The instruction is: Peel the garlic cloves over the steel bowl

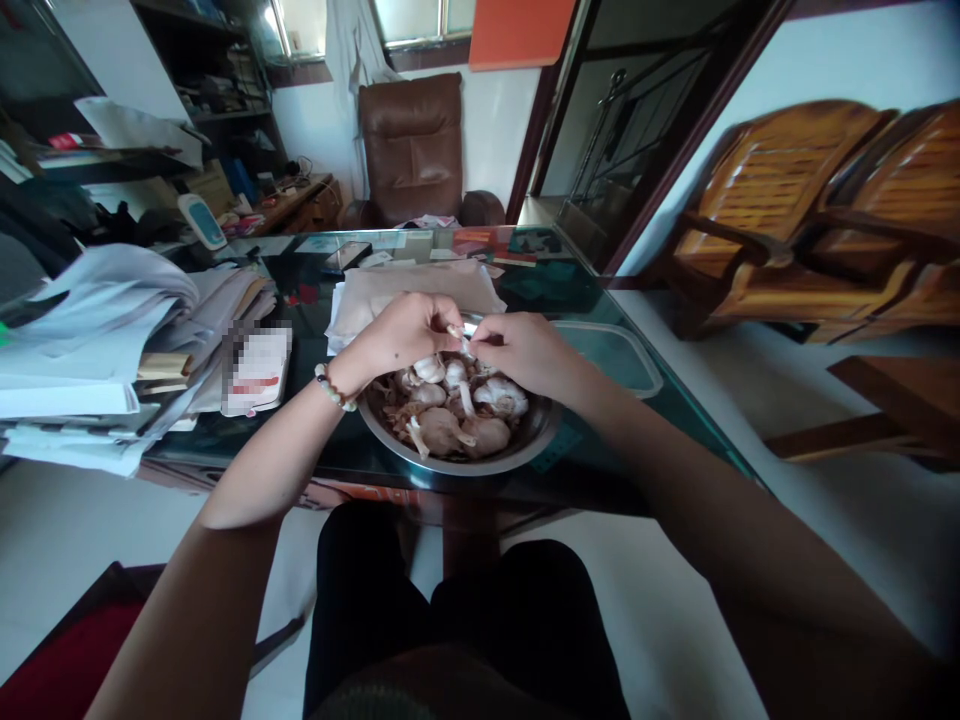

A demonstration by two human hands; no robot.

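over a dark glass worktop (pixel 255 480), the left hand (pixel 401 335) and right hand (pixel 525 352) are pinching a pale mushroom piece (pixel 461 335), half hidden by fingers, above a round steel bowl (pixel 465 450) of pale mushrooms (pixel 450 400), while a tall stack of white papers (pixel 97 350) is sitting to the left and a brown leather armchair (pixel 411 150) is standing beyond.

Both hands (pixel 397 335) (pixel 529 352) over steel mushroom bowl (pixel 546 428)
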